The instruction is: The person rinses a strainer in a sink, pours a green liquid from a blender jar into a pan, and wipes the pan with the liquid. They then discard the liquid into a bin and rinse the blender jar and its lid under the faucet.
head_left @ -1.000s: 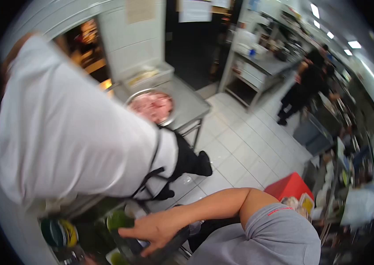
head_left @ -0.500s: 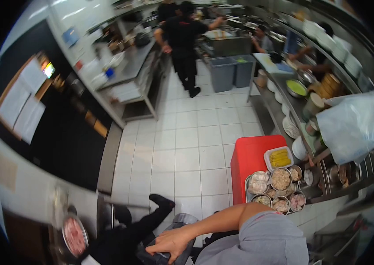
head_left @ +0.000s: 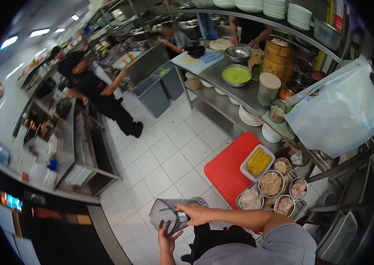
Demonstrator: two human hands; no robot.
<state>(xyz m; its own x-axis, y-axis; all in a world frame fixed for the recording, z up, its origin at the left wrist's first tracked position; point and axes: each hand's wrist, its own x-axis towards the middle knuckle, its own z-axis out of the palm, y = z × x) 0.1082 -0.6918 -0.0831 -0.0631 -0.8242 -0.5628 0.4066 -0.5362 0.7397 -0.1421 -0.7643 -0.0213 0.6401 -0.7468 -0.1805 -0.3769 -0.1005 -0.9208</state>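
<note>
My right hand (head_left: 194, 214) grips the upper right side of a dark grey, bag-like thing (head_left: 162, 212) with a wide pale-grey face; I cannot make out its exact kind. My left hand (head_left: 167, 240) is at its lower edge, fingers against the surface and thumb apart from them. Both hands are low in the view, above the tiled floor. To their right stands a red-lidded box (head_left: 227, 165), which carries a white tub of yellow pieces (head_left: 258, 161) and several steel bowls of pale chopped food (head_left: 271, 183).
A steel counter (head_left: 215, 99) on the right holds a bowl of green liquid (head_left: 236, 75), bamboo steamers (head_left: 276, 59) and a hanging plastic bag (head_left: 337, 110). Grey bins (head_left: 152, 95) stand farther off. A person in black (head_left: 103, 90) stands left; other people work behind.
The view has swung right and tilted. My left hand has come into view at the grey thing, which my right hand now holds higher. A dark-clothed leg near me has left the view.
</note>
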